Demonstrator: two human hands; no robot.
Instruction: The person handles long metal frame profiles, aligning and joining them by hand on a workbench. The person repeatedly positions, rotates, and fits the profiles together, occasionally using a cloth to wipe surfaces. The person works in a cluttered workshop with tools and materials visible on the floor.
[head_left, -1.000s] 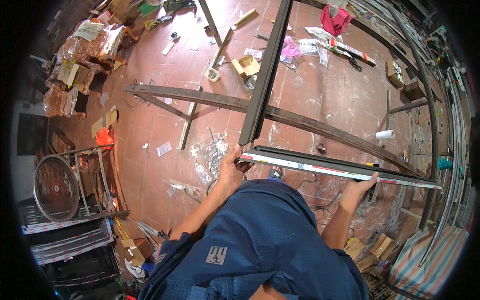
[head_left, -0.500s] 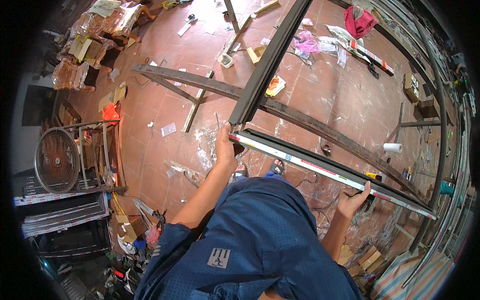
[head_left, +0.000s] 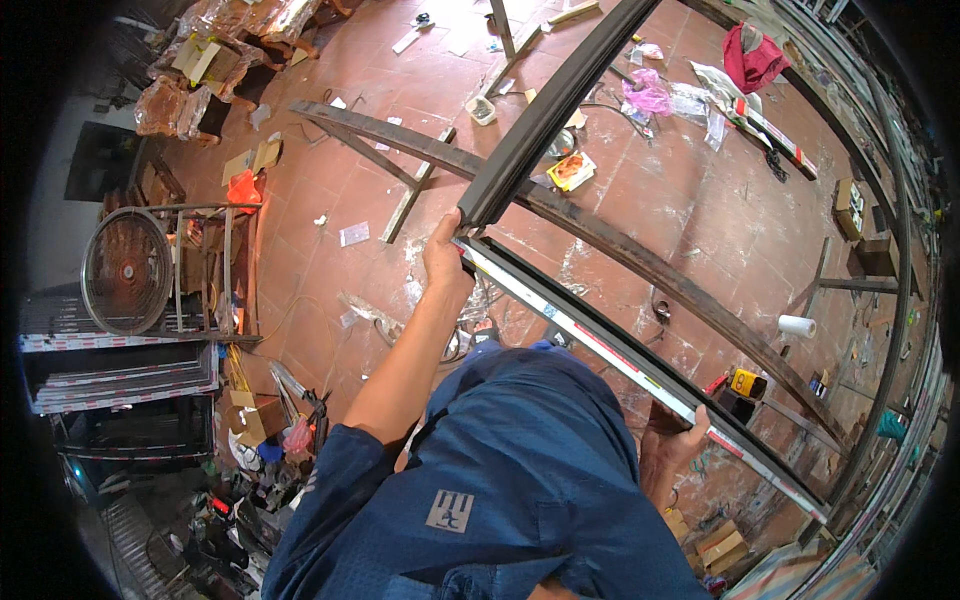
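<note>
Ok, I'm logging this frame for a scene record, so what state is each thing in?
Left hand: gripping the frame corner.
Right hand: holding the lower rail from below.
Dark metal frame: lifted off the floor, tilted.
Lower rail: white-taped, held between both hands.
Curved steel bar: lying flat on the floor.
Fan: whether running, cannot tell.
White roll: lying on its side.

Bright, even daylight fills the view, strongest over the tiled floor (head_left: 330, 200) at upper centre, where pale patches are slightly washed out. Shadows are soft and short. The lower left corner around the shelves (head_left: 120, 390) is dim. Fisheye distortion bends the long frame (head_left: 620, 350) and the bars toward the rim, and a black vignette rings the picture. Focus is sharp at centre, softer at the edges.
</note>
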